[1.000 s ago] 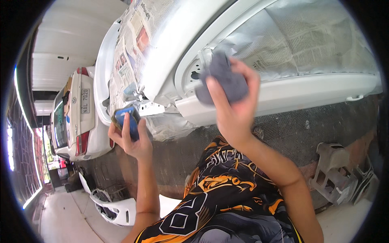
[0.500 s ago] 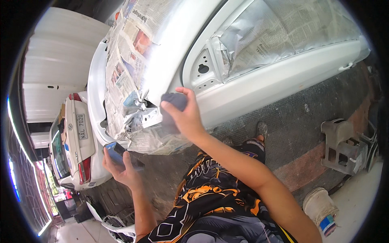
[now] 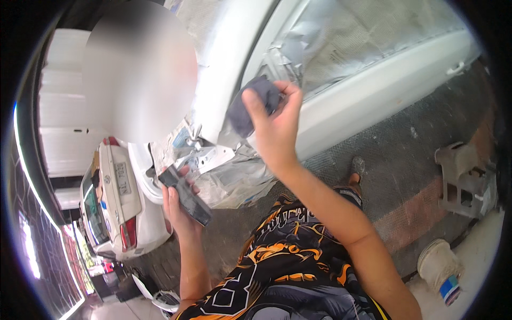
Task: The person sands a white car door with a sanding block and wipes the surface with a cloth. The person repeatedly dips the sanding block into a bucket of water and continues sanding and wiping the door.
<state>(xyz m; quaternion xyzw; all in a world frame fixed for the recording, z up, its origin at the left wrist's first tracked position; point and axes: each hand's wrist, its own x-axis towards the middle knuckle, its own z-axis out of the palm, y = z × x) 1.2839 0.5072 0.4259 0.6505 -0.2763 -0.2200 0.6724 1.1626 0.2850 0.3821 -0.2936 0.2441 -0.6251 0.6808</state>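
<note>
The right hand [image 3: 277,128] is clenching a crumpled grey cloth [image 3: 250,104] against the white car panel [image 3: 229,69] directly beyond its grip; the left hand [image 3: 178,205], lower, is grasping a dark flat sanding block [image 3: 186,194].

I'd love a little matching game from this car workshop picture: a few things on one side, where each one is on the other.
Things:
1. grey cloth
2. dark flat block
3. white bucket
4. white parked car

Places:
A. standing on the floor at lower right
B. in the right hand, against the masked car body
C. far left, behind the left hand
D. in the left hand

Pairs: 1-B, 2-D, 3-A, 4-C
</note>
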